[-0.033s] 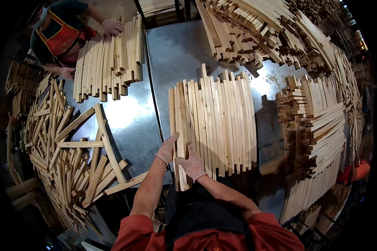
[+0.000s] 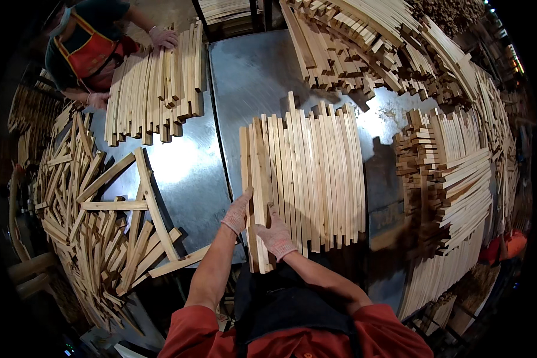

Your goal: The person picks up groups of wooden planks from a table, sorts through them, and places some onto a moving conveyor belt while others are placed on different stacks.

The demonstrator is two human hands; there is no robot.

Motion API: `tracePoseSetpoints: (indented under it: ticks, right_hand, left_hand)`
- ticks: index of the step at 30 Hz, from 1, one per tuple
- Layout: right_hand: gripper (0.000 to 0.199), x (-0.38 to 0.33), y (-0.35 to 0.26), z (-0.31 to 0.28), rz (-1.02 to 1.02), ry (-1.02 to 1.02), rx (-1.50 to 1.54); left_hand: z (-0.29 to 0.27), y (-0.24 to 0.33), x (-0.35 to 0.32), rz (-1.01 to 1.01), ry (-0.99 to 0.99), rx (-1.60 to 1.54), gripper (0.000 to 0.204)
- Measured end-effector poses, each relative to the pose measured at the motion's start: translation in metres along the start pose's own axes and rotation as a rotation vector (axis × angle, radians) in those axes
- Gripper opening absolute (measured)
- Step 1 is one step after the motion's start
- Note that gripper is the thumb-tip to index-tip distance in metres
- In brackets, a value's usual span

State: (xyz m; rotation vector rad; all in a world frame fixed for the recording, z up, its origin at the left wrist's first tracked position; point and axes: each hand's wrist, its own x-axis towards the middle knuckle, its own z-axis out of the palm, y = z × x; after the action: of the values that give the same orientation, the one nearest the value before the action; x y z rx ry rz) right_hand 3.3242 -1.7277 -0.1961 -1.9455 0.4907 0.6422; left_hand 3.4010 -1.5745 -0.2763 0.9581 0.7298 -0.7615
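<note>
A row of pale wooden strips (image 2: 319, 179) lies side by side in front of me, their ends uneven. At its left edge, a few strips (image 2: 258, 173) sit higher than the rest, showing a browner side face. My left hand (image 2: 237, 216), in a light knit glove, is closed against the outer left side of these strips near their close end. My right hand (image 2: 275, 235), gloved alike, grips them from the other side, thumb pointing away from me. The undersides of the fingers are hidden by the wood.
Across the metal table (image 2: 244, 65), a co-worker's gloved hands (image 2: 163, 38) rest at another row of strips (image 2: 155, 89). Loose, crossed strips (image 2: 110, 238) are heaped at the left. Stacked strips (image 2: 459, 173) stand at the right, with more piles (image 2: 364, 48) at the far right.
My right hand and the raised strips have shifted very slightly to the right. The co-worker has moved a little to the right.
</note>
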Motion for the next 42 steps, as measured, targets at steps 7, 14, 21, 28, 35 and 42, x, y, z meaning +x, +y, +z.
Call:
tracePoseSetpoints:
  ticks: [7,14,21,28,35,42]
  right_hand:
    - [0.097,-0.037,0.038,-0.053,-0.300,0.046,-0.019]
    - [0.093,-0.049,0.046,-0.093,-0.177,0.144,0.060]
    - [0.089,-0.063,0.050,-0.110,-0.191,0.017,0.240]
    - [0.074,-0.083,0.088,-0.128,-0.258,0.133,0.488]
    - [0.083,-0.108,0.100,-0.137,-0.171,0.318,0.215]
    - [0.062,-0.108,0.127,-0.183,-0.288,0.177,0.232]
  left_hand:
    - [-0.009,-0.029,0.048,0.243,0.371,0.720,0.068]
    - [0.089,0.011,-0.042,0.401,0.369,1.348,0.070]
    - [0.107,-0.065,-0.033,0.211,-0.303,0.150,0.077]
    - [0.152,-0.078,-0.065,0.000,-0.331,0.060,0.049]
    - [0.198,-0.105,-0.072,0.076,-0.253,0.217,0.051]
    - [0.267,-0.114,-0.081,0.404,-0.229,0.673,0.064]
